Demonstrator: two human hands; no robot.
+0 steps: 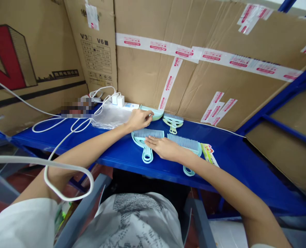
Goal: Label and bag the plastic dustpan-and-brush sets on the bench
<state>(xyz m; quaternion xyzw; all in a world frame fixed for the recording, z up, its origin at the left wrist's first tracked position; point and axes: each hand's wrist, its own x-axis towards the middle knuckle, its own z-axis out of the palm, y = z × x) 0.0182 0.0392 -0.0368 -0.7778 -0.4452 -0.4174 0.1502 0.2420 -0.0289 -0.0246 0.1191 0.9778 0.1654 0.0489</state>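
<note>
On the blue tabletop (235, 162), close to its near edge, a light-blue plastic brush-like piece with a row of grey bristles and a ring-ended handle (147, 153) lies with its bristles toward the cardboard wall (142, 75) and its handle toward the person. The right hand (165, 148) reaches over it, fingers extended and close together on its right side; whether the thumb pinches from below cannot be told. The left hand (139, 120) is just beyond the bristles, fingers bent, at the left front of a nested stack of pale green, curved plastic pans (158, 113); whether it grips anything there is unclear. The hands are apart. A second light-blue bristled piece (182, 140) lies to the right, partly beneath the right forearm, beside a yellow-green and white printed card (209, 153). A smaller-looking blue and pale green bristled set (173, 120) sits right of the stack, and a pile of clear plastic sleeves (108, 117) lies left of it. The step in hand looks like steadying or positioning the nearer piece while the left hand works at the stack. A pick-up from there would call for separating one pan's rim, with the right fingers keeping the bristled piece from sliding.
</note>
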